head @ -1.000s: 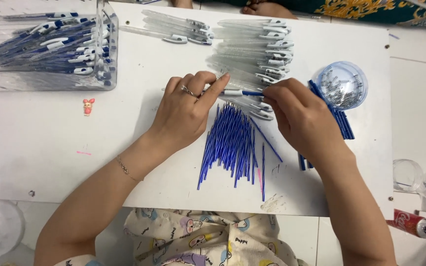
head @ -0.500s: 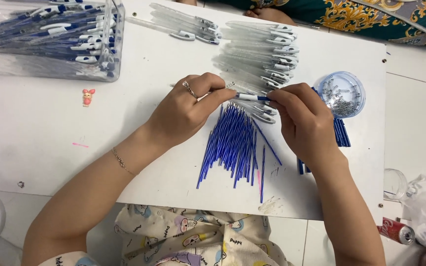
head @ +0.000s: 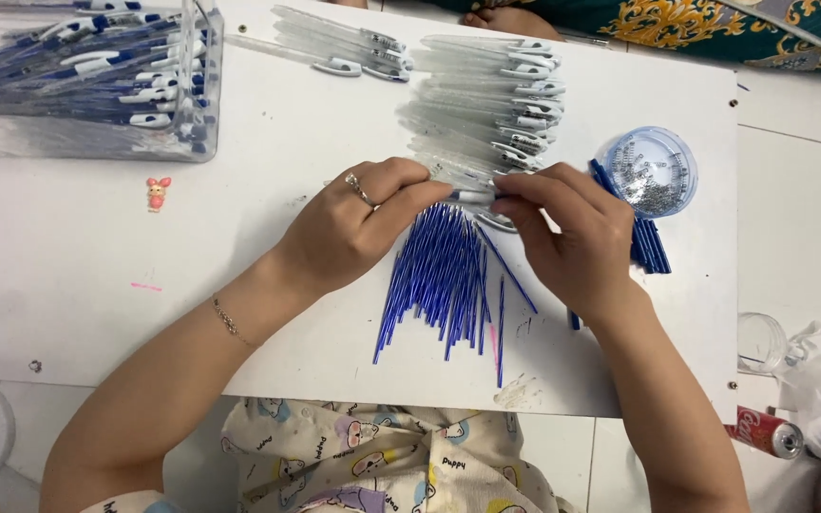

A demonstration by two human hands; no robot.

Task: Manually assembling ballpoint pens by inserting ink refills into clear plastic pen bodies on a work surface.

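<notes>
While both hands' fingers (head: 515,190) pinch it, clear pen barrel (head: 472,196) between left hand (head: 358,223) and right hand (head: 577,237).

You sit at home doing piecework; a low white counter (head: 97,313) on tiled floor (head: 800,228); pen barrels (head: 486,104) piled; pyjamas (head: 382,465) on your lap.

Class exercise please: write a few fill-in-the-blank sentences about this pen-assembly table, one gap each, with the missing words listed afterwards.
1. Both hands, left hand and right hand, together hold one ____.
2. The loose refills fanned out beneath the hands are ____ in colour.
3. The finished pens lie in a clear ____ at the table's far left corner.
4. The ring is worn on the ____ hand.

Missing words: pen; blue; box; left
</notes>
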